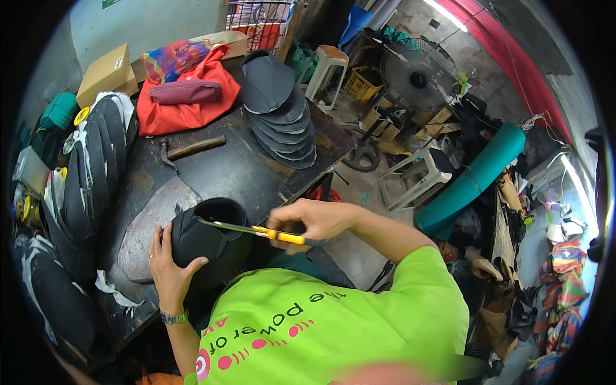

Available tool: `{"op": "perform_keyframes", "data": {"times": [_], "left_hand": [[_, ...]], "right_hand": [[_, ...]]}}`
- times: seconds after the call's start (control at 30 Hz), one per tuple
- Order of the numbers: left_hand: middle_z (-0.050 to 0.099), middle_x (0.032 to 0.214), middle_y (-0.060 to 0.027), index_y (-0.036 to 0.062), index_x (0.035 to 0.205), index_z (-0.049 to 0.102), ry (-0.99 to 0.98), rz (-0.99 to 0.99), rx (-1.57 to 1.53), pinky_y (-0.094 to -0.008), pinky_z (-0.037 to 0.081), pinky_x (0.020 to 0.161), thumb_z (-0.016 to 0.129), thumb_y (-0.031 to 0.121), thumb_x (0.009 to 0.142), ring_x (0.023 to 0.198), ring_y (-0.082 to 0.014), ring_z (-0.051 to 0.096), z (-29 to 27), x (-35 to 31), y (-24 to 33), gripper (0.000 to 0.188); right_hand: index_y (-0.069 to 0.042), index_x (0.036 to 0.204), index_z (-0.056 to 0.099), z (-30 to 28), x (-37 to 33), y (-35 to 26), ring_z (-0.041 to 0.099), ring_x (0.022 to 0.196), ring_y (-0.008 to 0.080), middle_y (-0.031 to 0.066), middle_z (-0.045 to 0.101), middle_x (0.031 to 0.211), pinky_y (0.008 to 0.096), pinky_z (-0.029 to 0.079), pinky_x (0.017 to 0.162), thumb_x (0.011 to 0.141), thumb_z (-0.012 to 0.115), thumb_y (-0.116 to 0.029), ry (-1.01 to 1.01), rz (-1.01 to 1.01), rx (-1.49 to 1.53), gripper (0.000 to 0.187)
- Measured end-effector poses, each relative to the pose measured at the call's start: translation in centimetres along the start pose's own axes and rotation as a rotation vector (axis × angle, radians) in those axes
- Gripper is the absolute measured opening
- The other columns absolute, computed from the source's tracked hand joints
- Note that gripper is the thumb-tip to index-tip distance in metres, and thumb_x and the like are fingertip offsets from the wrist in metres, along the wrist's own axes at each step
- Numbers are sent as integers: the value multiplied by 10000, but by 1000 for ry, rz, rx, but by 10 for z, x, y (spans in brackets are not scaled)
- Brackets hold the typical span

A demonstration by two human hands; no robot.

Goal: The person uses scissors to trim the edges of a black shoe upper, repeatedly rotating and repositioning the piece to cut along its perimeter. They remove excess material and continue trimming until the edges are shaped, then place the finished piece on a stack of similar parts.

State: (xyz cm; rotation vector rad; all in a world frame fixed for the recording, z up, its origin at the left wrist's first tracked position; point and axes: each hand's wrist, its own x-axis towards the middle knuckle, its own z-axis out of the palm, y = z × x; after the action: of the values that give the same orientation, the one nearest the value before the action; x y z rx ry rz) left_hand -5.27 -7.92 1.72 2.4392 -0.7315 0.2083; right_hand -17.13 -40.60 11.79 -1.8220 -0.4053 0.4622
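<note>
My left hand (pixel 168 264), with a watch on its wrist, grips the side of a black rounded cap-like piece (pixel 208 242) that stands on the dark worktable (pixel 247 173). My right hand (pixel 313 221) holds scissors with yellow handles (pixel 282 235). Their blades (pixel 224 225) reach left across the open top of the black piece, touching its rim. A flat grey slab (pixel 151 224) lies on the table just left of the piece. My green shirt fills the lower middle of the view.
A stack of dark grey cap-shaped pieces (pixel 282 122) sits at the table's far right. Also there: a hammer (pixel 192 149), a red bag (pixel 186 106), a cardboard box (pixel 106 74), rows of black pieces (pixel 96 170). Beyond stand a fan (pixel 417 77), white stools (pixel 417 176) and a teal roll (pixel 475 176).
</note>
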Motion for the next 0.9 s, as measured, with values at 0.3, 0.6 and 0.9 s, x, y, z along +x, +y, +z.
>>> {"op": "perform_keyframes", "data": {"times": [0.3,0.6,0.9], "left_hand": [[532,1270,-201,31,1419,486,0,58,-105,-486,424,1003,884,499,539,1184,-407,512,1,4,-11,1074],[533,1353,-197,29,1422,491,-24,-39,-76,-480,385,1071,869,558,537,1278,-393,477,9,1,-17,1099],[495,1428,-152,97,1462,465,-50,-85,-40,-516,332,1108,854,593,548,1328,-375,430,12,-4,-21,1110]], "right_hand": [[-43,1081,588,25,96,17,658,869,346,133,673,906,430,494,799,670,793,-131,312,-454,-583,467],[-40,984,556,48,118,50,601,794,343,116,625,846,422,436,763,669,776,-109,306,-426,-422,391],[-44,978,572,52,121,52,585,775,311,103,599,812,406,414,748,703,784,-140,352,-408,-374,361]]}}
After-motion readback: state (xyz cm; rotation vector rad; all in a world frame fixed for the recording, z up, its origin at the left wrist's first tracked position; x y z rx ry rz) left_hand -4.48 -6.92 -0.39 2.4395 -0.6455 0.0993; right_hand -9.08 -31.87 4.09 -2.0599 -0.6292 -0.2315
